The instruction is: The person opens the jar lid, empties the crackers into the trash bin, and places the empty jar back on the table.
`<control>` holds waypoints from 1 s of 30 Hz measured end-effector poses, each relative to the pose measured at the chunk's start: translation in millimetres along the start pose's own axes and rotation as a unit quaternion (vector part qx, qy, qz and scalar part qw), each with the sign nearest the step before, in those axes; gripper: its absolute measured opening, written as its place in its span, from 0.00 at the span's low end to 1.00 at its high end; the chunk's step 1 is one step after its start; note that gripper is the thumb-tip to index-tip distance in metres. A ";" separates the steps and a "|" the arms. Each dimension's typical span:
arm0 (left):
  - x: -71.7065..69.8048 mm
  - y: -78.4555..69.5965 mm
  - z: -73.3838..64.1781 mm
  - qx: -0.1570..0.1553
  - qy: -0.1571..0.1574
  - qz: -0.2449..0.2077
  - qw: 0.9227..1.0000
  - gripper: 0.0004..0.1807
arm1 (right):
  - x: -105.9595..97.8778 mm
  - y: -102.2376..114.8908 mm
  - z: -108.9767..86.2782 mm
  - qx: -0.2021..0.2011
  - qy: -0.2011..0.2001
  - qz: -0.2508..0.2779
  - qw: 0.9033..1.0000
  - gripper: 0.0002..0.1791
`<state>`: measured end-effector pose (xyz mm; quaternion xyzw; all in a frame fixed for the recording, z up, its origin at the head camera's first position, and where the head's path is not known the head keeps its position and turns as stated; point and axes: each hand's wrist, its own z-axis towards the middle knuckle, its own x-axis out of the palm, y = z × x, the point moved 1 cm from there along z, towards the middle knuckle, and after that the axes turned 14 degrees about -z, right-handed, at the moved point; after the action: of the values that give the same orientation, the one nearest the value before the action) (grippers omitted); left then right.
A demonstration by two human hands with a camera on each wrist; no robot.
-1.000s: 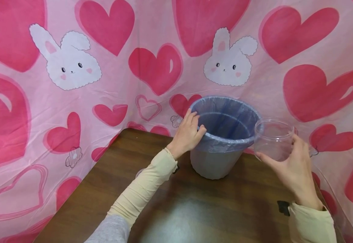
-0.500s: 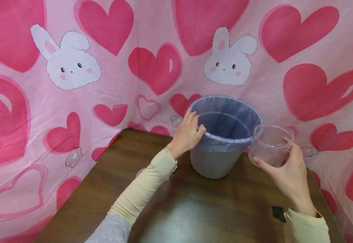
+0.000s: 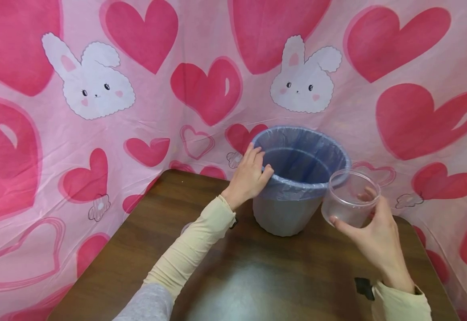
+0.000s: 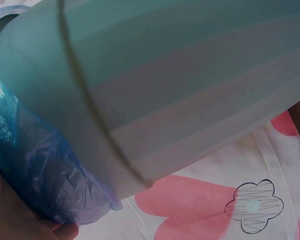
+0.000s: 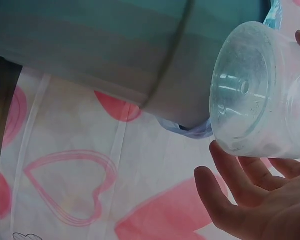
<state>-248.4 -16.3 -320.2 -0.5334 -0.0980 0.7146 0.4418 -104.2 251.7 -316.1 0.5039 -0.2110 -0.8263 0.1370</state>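
Observation:
A grey trash can with a thin blue bag folded over its rim stands upright on the table. My left hand holds its rim on the left side, fingers over the edge. In the left wrist view, a fingertip shows at the folded edge of the bag. My right hand grips a clear, round plastic container with thumb and fingers on opposite sides. The container hangs above the table, mouth up and slightly tilted, overlapping the can's right rim in the head view. Nothing shows inside it.
The brown wooden table ends against a pink cloth printed with hearts and rabbits, which rises behind and at both sides. A rounded clear edge peeks out beside the left forearm, mostly hidden by it.
My right hand has moved a little left and down with the plastic container, bringing it closer to the can's front right. The left hand and the can have stayed put.

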 end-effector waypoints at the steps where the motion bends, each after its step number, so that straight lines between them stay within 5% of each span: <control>1: 0.3 0.1 0.1 0.000 0.000 -0.001 1.000 0.31 | 0.6 0.5 -0.8 -0.002 0.001 0.002 1.000 0.53; 30: 0.2 0.8 0.9 0.001 -0.002 -0.001 1.000 0.31 | 23.7 5.4 -22.2 -0.035 0.068 0.034 0.996 0.55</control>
<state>-249.6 -16.4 -320.4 -0.5314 -0.0986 0.7152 0.4433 -95.0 231.8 -340.7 0.5464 -0.1896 -0.7917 0.1968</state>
